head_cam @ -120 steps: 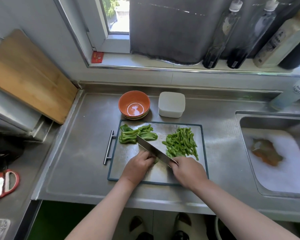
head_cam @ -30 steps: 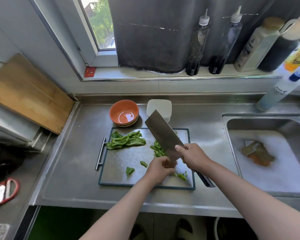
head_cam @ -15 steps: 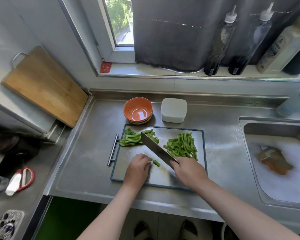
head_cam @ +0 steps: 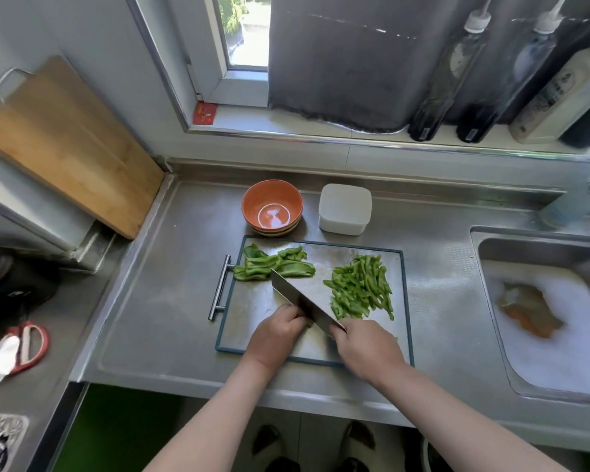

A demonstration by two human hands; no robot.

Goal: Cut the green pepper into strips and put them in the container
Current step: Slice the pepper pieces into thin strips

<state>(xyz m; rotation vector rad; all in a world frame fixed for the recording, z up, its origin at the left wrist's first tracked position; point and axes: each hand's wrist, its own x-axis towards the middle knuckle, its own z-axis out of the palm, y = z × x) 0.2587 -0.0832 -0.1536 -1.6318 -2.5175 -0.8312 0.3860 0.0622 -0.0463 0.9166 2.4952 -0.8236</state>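
Right hand (head_cam: 365,345): closed tight round the handle of the cleaver (head_cam: 304,299), up against the heel of the blade; handle itself hidden inside the fist.
Left hand (head_cam: 276,330): fingers curled under, knuckles against the flat of the blade, pinning a small pepper piece (head_cam: 310,323), mostly hidden, just a green edge in sight.
Cleaver: slanted across the board, tip toward the far left, edge down at the pinned piece.
Cut strips (head_cam: 361,287): heaped on the right half of the cutting board (head_cam: 252,301), near the blade.
Uncut pieces (head_cam: 273,265): stacked at the far left corner, at the blade tip; touching or just behind it, hard to tell.
Container (head_cam: 344,207): white, beyond the far edge of the board, beside the orange bowl (head_cam: 272,206); no green visible in it; lidded or not, unclear.
Handling: probably light, crisp yet bendy, with a glossy and likely slick skin; best flattened and held with tucked fingertips behind the edge. Strips loose, prone to scatter; better scooped together against the blade than pinched singly.
Stage: slicing partway through, transfer not yet begun.
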